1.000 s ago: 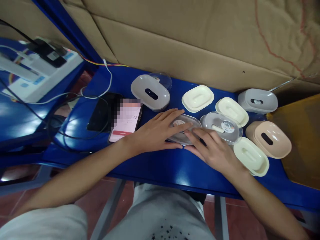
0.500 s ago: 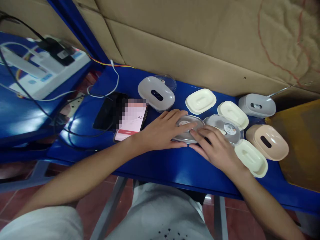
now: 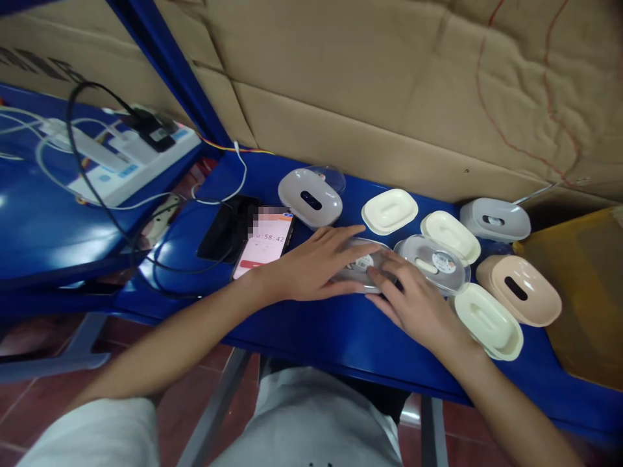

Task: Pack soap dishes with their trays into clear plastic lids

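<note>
An oval grey plastic box with a clear lid (image 3: 376, 280) and a round white label (image 3: 364, 262) lies on the blue table. My left hand (image 3: 311, 264) holds it from the left, thumb along the near edge and fingers reaching over the lid. From the right, my right hand (image 3: 413, 290) grips the same box, its bent fingertips touching the lid beside the label. Both hands partly cover the box. Just right of it rests a second clear-lidded box (image 3: 435, 264), with a cream oval tray (image 3: 489, 319) near my right wrist.
Behind are a grey oval holder (image 3: 292, 189) and two cream trays, one at the back (image 3: 389, 211). At right stand a grey box (image 3: 496, 214), a peach box (image 3: 535, 288) and a cardboard carton (image 3: 584, 298). Left lie a phone (image 3: 265, 243), cables and a power strip (image 3: 111, 181).
The camera view has shifted slightly. My hands stay on the lidded box, which looks a little turned and tilted. My right fingers have moved slightly over the label.
</note>
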`<state>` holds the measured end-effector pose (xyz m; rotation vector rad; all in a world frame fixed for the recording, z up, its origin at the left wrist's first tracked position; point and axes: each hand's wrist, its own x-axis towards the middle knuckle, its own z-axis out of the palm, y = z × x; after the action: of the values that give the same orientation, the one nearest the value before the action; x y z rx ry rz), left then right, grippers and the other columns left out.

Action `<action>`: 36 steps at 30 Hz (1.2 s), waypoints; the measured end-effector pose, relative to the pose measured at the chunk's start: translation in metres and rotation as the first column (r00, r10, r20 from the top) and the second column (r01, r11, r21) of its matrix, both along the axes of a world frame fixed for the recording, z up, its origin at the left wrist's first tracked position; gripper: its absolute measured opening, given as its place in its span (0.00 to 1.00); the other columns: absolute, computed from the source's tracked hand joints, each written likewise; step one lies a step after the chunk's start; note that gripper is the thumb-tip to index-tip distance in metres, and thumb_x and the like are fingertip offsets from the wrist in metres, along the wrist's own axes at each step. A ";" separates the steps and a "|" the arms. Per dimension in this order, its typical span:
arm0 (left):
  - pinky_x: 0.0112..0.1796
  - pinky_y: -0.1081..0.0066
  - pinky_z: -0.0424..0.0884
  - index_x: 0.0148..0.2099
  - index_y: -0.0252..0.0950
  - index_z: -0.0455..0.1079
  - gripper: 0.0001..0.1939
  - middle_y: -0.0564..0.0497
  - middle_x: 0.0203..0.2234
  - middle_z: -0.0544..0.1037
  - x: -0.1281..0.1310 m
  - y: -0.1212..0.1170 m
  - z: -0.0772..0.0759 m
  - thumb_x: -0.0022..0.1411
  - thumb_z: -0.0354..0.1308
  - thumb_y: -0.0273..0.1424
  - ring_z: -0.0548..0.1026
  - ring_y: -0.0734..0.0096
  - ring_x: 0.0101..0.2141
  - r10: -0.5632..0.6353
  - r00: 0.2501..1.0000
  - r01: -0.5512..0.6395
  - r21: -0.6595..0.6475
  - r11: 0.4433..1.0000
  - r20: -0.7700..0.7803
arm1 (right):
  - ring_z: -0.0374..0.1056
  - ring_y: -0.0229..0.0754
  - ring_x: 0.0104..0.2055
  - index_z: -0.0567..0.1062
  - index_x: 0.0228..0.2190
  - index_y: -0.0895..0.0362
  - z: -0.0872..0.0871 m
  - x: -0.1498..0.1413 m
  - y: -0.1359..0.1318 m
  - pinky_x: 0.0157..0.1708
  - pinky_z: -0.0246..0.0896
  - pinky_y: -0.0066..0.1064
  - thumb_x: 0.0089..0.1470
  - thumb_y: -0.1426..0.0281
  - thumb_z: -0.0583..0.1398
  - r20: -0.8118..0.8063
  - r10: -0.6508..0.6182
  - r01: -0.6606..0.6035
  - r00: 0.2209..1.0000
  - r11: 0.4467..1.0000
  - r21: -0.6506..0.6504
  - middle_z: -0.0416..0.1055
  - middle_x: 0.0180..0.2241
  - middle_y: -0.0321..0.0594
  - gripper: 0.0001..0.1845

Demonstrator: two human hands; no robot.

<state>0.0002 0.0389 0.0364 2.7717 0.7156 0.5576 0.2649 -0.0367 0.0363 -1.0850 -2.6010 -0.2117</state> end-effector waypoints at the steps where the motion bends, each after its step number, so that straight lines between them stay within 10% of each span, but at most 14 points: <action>1: 0.66 0.42 0.65 0.76 0.41 0.56 0.29 0.33 0.73 0.61 -0.007 0.004 0.007 0.79 0.52 0.39 0.63 0.44 0.71 0.026 1.000 -0.026 0.027 0.999 0.006 | 0.72 0.64 0.65 0.74 0.59 0.62 0.001 0.000 0.000 0.58 0.78 0.55 0.70 0.65 0.63 -0.002 0.005 -0.005 1.000 1.000 0.000 0.76 0.54 0.59 0.21; 8: 0.67 0.28 0.53 0.71 0.38 0.64 0.37 0.34 0.72 0.65 -0.036 0.048 0.031 0.61 0.61 0.21 0.63 0.35 0.71 0.344 0.893 -0.298 0.192 0.935 -0.290 | 0.72 0.61 0.64 0.75 0.58 0.63 0.004 0.002 0.000 0.59 0.77 0.54 0.71 0.67 0.61 -0.037 0.034 -0.034 0.999 0.999 0.011 0.77 0.54 0.58 0.19; 15: 0.55 0.54 0.71 0.60 0.36 0.75 0.16 0.39 0.52 0.83 0.009 0.072 0.026 0.76 0.56 0.34 0.81 0.50 0.52 0.226 0.937 -0.163 0.241 0.957 -0.266 | 0.70 0.60 0.66 0.74 0.61 0.62 0.000 0.003 -0.001 0.62 0.74 0.54 0.72 0.67 0.59 0.000 0.003 -0.003 1.000 1.000 -0.011 0.76 0.59 0.58 0.21; 26: 0.63 0.54 0.68 0.70 0.35 0.67 0.23 0.38 0.66 0.74 0.079 0.083 0.016 0.82 0.43 0.36 0.73 0.55 0.65 0.061 0.998 -0.062 -0.021 0.998 -0.015 | 0.62 0.48 0.74 0.65 0.71 0.54 0.005 0.010 0.007 0.75 0.52 0.54 0.76 0.65 0.54 -0.032 0.022 -0.025 0.999 0.994 -0.104 0.70 0.69 0.46 0.27; 32: 0.65 0.53 0.66 0.71 0.37 0.67 0.24 0.40 0.65 0.75 0.034 0.033 0.021 0.82 0.45 0.40 0.72 0.55 0.65 0.038 0.998 -0.038 -0.015 0.999 0.046 | 0.79 0.51 0.49 0.81 0.48 0.54 0.062 0.076 -0.011 0.55 0.69 0.48 0.76 0.64 0.53 -0.137 -0.344 0.322 0.929 0.934 -0.156 0.84 0.47 0.45 0.17; 36: 0.66 0.44 0.65 0.70 0.42 0.68 0.26 0.39 0.68 0.73 0.002 0.003 0.009 0.77 0.57 0.45 0.72 0.47 0.65 0.022 0.999 -0.019 0.058 0.998 -0.045 | 0.79 0.57 0.47 0.79 0.49 0.55 0.051 0.118 -0.070 0.48 0.69 0.49 0.75 0.54 0.53 0.012 -0.624 0.622 0.781 0.777 -0.099 0.83 0.46 0.48 0.21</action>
<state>0.0021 0.0418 0.0450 2.8412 0.7497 0.5289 0.3831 -0.1070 0.0868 -1.9522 -2.1486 -0.2143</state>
